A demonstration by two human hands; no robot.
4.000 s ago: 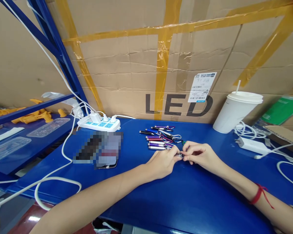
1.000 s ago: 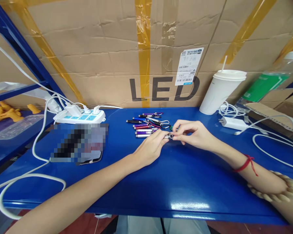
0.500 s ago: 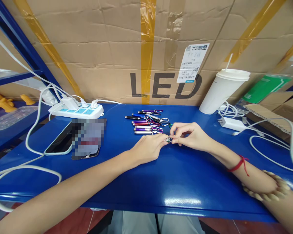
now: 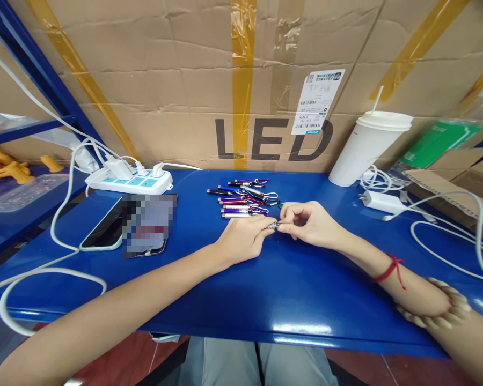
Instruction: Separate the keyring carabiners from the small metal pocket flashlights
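Note:
My left hand point(image 4: 243, 239) is closed around a small keychain flashlight point(image 4: 272, 226). Only its silvery metal end shows; the fingers cover the rest. At that end, my right hand point(image 4: 312, 225) pinches with thumb and fingers, and what lies between the tips is mostly hidden. Just beyond both hands lies a loose group of similar keychain flashlights point(image 4: 237, 201) in silver, purple, red, blue and black, with carabiner clips on their right ends. A bit of green clip point(image 4: 280, 205) shows right behind my right fingers.
Two phones point(image 4: 100, 228) lie at the left, before a white power strip point(image 4: 132, 182) with plugs. A white cup with a straw point(image 4: 366, 147), a charger point(image 4: 382, 202) and looped cables stand at the right. Behind rises a large cardboard box point(image 4: 177, 80) marked LED.
My right fingertips have come closer in over the flashlight's end, whose round opening showed before and is now turned partly away. The view has shifted slightly.

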